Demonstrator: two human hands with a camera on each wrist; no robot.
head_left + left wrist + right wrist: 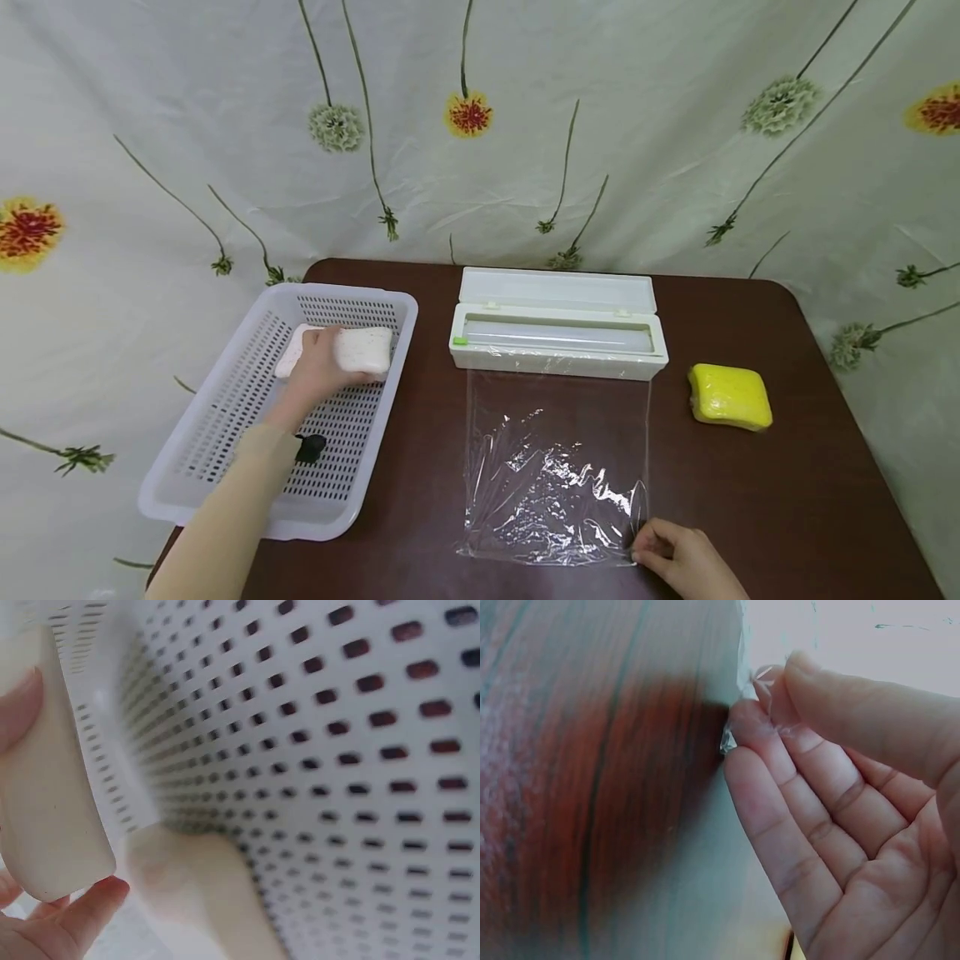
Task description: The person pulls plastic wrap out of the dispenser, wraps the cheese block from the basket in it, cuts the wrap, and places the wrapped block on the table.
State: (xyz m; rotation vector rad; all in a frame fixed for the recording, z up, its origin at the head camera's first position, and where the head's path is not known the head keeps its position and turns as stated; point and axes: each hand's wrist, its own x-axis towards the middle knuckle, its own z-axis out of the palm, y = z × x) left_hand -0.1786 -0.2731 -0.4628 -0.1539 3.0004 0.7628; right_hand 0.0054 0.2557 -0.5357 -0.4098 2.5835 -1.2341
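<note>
My left hand [318, 367] reaches into a white plastic basket [408, 333] and grips a white sponge [365, 348], a rounded block with faint specks. In the left wrist view the held sponge [52, 795] is between thumb and fingers, and a second white sponge [199, 892] lies against the slotted basket. My right hand [686, 557] pinches the near right corner of a clear plastic wrap sheet [555, 475]. The sheet runs out from a white dispenser box [558, 364] with its lid raised. Bunched film [761, 694] shows between thumb and fingertips in the right wrist view.
A yellow sponge [729, 396], shiny as if wrapped in film, lies right of the dispenser. All stands on a dark brown table [810, 483]. Behind it hangs a flower-patterned cloth [660, 150]. The film roll [558, 335] shows inside the box.
</note>
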